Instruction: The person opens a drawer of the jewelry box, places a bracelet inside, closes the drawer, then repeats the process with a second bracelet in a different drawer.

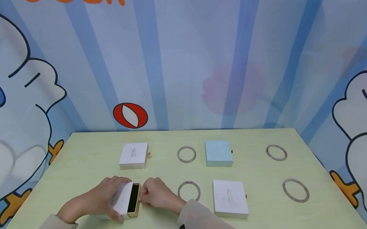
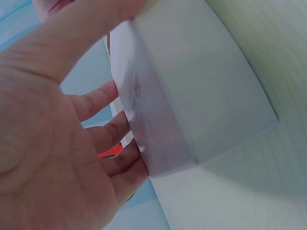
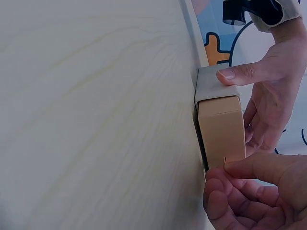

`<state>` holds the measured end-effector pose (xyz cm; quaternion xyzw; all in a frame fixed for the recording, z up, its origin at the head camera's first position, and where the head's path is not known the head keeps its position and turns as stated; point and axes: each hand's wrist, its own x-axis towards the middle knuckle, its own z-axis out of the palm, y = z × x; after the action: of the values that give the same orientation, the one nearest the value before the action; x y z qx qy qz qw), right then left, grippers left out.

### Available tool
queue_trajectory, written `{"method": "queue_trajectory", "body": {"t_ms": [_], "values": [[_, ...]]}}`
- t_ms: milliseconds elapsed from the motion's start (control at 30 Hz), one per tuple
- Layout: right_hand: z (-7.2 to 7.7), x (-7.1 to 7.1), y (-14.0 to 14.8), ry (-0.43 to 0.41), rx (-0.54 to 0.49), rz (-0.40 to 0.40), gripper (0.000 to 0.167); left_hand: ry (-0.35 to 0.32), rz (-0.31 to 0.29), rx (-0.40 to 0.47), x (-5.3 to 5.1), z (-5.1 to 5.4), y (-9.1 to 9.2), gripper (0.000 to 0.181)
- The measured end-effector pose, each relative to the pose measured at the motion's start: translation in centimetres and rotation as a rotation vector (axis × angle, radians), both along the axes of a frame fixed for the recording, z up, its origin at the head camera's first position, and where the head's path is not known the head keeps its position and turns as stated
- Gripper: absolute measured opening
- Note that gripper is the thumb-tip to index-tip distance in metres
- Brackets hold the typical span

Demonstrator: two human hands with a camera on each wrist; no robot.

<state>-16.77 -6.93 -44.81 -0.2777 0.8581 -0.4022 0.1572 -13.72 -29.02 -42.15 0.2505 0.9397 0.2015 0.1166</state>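
Note:
My left hand [image 1: 100, 198] grips a white drawer box [image 1: 123, 198] at the table's front left, thumb on the near side and fingers over the far side. The box's tan drawer [image 3: 221, 129] is partly slid out to the right, with a dark lining [image 1: 133, 198] inside. My right hand [image 1: 161, 195] pinches the small pull tab on the drawer's front, its fingers curled. In the left wrist view, the left fingers [image 2: 103, 100] lie against the box sleeve [image 2: 206, 81].
A white box [image 1: 134, 155], a light blue box [image 1: 218, 153] and another white box [image 1: 230, 198] lie on the pale table [image 1: 260, 186]. Several ring-shaped bangles, including a far one [image 1: 186, 154] and a near one [image 1: 189, 190], lie among them. A printed curtain [image 1: 189, 60] hangs behind.

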Motion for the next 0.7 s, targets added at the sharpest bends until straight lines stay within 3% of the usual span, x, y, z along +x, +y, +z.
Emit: {"method": "queue_trajectory", "body": {"t_ms": [300,700], "values": [[0.08,0.03,0.06,-0.001,-0.001,-0.016,0.034,-0.061,0.036,-0.007,-0.28,0.09,0.12,0.106],[0.2,0.06,0.08,0.005,0.011,-0.009,0.031,-0.012,0.006,0.001,-0.18,-0.13,-0.1,0.106]]}}
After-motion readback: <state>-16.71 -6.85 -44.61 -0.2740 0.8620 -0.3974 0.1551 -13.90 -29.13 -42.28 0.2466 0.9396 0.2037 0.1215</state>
